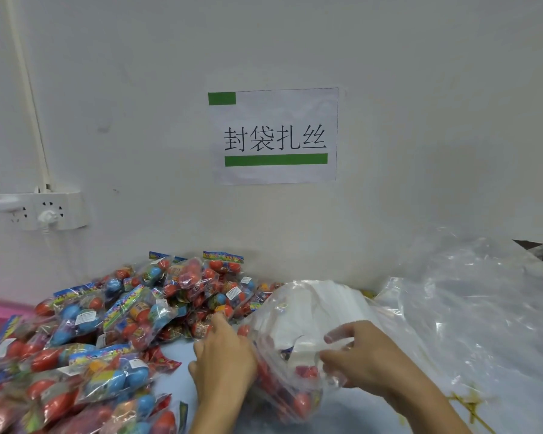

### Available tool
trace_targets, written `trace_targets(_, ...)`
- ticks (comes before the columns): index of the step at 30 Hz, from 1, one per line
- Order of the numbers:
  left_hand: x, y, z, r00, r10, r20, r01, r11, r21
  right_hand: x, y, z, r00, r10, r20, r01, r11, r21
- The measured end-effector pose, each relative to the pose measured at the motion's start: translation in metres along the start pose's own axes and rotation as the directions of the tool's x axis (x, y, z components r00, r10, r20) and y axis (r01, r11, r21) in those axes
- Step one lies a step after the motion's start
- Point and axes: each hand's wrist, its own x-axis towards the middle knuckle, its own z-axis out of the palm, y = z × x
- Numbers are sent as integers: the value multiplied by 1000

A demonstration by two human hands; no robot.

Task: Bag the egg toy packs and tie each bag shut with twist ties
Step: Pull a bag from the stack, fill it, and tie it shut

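Head view, both hands (pixel 224 361) (pixel 362 355) holding clear bag (pixel 295 314) of egg packs

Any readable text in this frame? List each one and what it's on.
"封袋扎丝": black characters on the white paper sign on the wall, between two green bars.
Header cards on the egg toy packs: colourful print, too blurred to read.
White warning stickers on the packs: too small to read.
Nothing legible on the clear bag or the wall socket strip.

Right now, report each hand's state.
Left hand: fingers straight, pressing the clear bag of egg packs.
Right hand: fingers gripping the bag's plastic.
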Motion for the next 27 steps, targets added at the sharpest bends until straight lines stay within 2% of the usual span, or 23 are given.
trace_targets(2, 0, 3, -4, 977, 105, -186, -142, 971, -195, 0, -1, 1, 999, -19, -46, 20, 1000, 20)
trace_targets(3, -2, 6, -6, 961, 134, -242, -214, 913, -347, -1, -2, 1, 997, -31, -74, 34, 999, 39)
trace_targets(5, -5, 14, -12, 960, 181, -216, -277, 741, -612, -1, -5, 0, 988, -53, -145, 67, 993, 97)
trace_targets(7, -7, 19, -17, 948, 311, -72, -257, 607, -752, -1, -6, 0, 976, -67, -208, 104, 979, 173)
trace_targets(8, -8, 19, -17, 918, 397, 8, -259, 615, -745, 0, -5, 0, 971, -70, -227, 118, 972, 205)
trace_targets(10, -9, 16, -11, 870, 481, 107, -324, 722, -612, 3, -3, 0, 971, -84, -222, 137, 962, 234)
trace_targets(12, -8, 14, -4, 870, 490, 52, -417, 789, -452, 5, -2, 1, 972, -107, -209, 160, 954, 254)
trace_targets(13, -9, 15, -5, 872, 489, 8, -436, 786, -438, 5, -2, 1, 966, -126, -225, 186, 945, 268)
trace_targets(15, -9, 16, -7, 879, 458, -131, -462, 751, -472, 7, -3, 1, 934, -183, -306, 279, 909, 308)
trace_targets(18, -5, 18, -22, 907, 254, -335, -419, 614, -669, 6, -8, -6, 881, -268, -389, 431, 793, 430)
trace_targets(20, -4, 18, -27, 917, 129, -377, -380, 571, -728, 6, -8, -10, 890, -287, -355, 439, 752, 492)
trace_targets(21, -4, 17, -28, 925, 104, -367, -356, 581, -732, 6, -7, -9, 903, -279, -327, 413, 774, 479)
trace_targets(23, -7, 19, -25, 947, 108, -302, -306, 587, -749, 7, -3, -5, 911, -263, -317, 377, 842, 385)
trace_targets(24, -10, 20, -25, 947, 124, -297, -313, 568, -761, 6, -3, -4, 892, -270, -361, 397, 851, 343)
trace_targets(27, -14, 26, -28, 881, 157, -446, -463, 476, -747, 5, -8, -9, 778, -316, -543, 563, 734, 380)
